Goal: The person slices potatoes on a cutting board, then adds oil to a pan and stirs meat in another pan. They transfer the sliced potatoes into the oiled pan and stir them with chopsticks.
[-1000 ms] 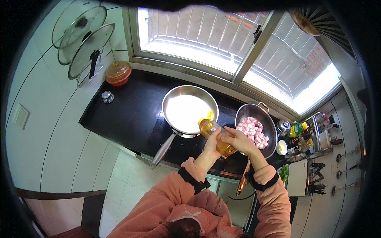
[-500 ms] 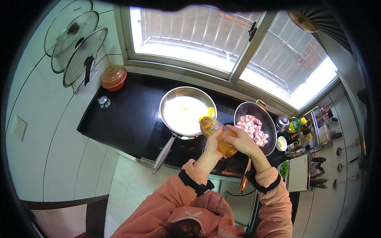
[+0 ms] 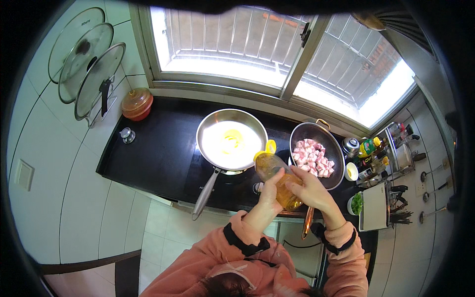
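Observation:
A clear plastic bottle of golden cooking oil (image 3: 270, 167) is held between both my hands, its yellow flip cap (image 3: 270, 146) open and its neck end pointing at the frying pan. My left hand (image 3: 269, 199) closes round the bottle's left side, and my right hand (image 3: 315, 192) grips it from the right. At the rim of the steel frying pan (image 3: 204, 126) the bottle's mouth is tilted. Inside that pan lies a small yellow pool of oil (image 3: 230, 142) under strong glare. Whether oil is flowing out I cannot tell.
Right of the bottle stands a dark wok (image 3: 336, 143) with cut pieces of pale pink meat (image 3: 311, 156). Farther right are a small white bowl (image 3: 351, 172), seasoning bottles (image 3: 367, 147) and leafy greens (image 3: 356, 203). Handles of the pan (image 3: 204, 195) and wok (image 3: 308, 222) stick out toward me.
Both hands and the bottle have drawn back slightly from the pan, toward me and to the right. The yellow pool in the pan looks larger. The view has shifted a little.

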Action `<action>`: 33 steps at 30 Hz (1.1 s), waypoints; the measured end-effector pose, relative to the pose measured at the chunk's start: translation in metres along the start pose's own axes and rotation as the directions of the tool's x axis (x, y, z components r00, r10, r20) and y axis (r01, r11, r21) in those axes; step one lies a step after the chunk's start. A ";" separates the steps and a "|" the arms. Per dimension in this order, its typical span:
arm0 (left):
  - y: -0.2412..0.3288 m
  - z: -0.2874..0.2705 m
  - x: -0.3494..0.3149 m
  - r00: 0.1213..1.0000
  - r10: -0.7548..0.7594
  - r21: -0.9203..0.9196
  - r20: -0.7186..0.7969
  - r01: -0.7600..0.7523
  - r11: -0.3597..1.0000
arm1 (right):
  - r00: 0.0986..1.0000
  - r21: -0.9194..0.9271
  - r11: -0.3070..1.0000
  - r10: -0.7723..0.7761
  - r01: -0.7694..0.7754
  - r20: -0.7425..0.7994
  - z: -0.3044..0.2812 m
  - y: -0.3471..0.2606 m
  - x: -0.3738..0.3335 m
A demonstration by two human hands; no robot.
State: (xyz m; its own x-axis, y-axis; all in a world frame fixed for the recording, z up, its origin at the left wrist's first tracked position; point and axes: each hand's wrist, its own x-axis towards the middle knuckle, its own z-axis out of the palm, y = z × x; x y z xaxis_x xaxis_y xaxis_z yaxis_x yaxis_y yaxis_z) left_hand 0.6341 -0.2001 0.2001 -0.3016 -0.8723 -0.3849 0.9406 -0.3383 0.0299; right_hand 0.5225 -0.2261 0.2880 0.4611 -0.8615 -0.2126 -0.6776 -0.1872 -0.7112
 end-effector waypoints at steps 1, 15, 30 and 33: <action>-0.002 0.002 -0.001 1.000 -0.009 0.006 0.002 0.009 1.000 | 1.000 -0.023 1.000 0.008 -0.008 -0.015 0.000 -0.001 -0.004; 0.004 -0.020 -0.029 0.999 -0.006 0.069 -0.040 0.009 0.998 | 0.999 0.106 0.994 -0.024 0.028 -0.036 0.032 0.002 -0.027; -0.027 0.002 -0.019 0.888 0.080 0.891 0.453 -0.448 -0.069 | 0.844 0.596 0.684 -0.053 0.421 -0.534 -0.014 0.054 -0.046; -0.050 0.017 -0.017 0.873 -0.013 0.860 0.487 -0.482 -0.167 | 0.781 0.624 0.646 0.068 0.439 -0.621 -0.039 0.066 -0.054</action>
State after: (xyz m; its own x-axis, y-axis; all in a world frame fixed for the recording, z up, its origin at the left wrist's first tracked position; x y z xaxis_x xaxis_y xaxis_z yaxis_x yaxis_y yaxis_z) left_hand 0.5891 -0.1743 0.2209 -0.3517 -0.9293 0.1131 -0.1457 0.1737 0.9740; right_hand 0.4306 -0.2101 0.2782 -0.0415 -0.9787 0.2013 0.1221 -0.2049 -0.9711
